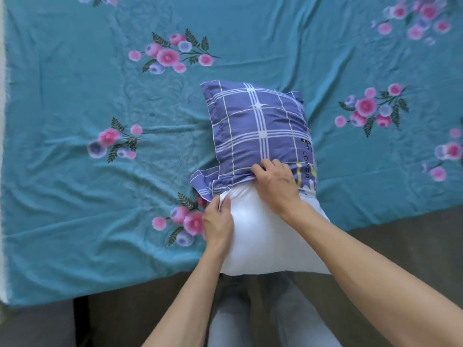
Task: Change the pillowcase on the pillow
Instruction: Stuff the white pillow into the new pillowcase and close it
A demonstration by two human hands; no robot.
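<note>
A white pillow (270,236) lies on the bed with its near half bare and overhanging the bed's front edge. Its far half sits inside a purple plaid pillowcase (258,128) with white and yellow lines and black lettering. My left hand (217,222) pinches the pillowcase's open hem at the pillow's left side. My right hand (275,182) grips the bunched hem on top of the pillow, fingers curled into the fabric.
A teal bedsheet (100,196) with pink and blue flower prints covers the bed. Its front edge runs along the bottom of the view, with dark floor (400,246) and my legs (250,321) below.
</note>
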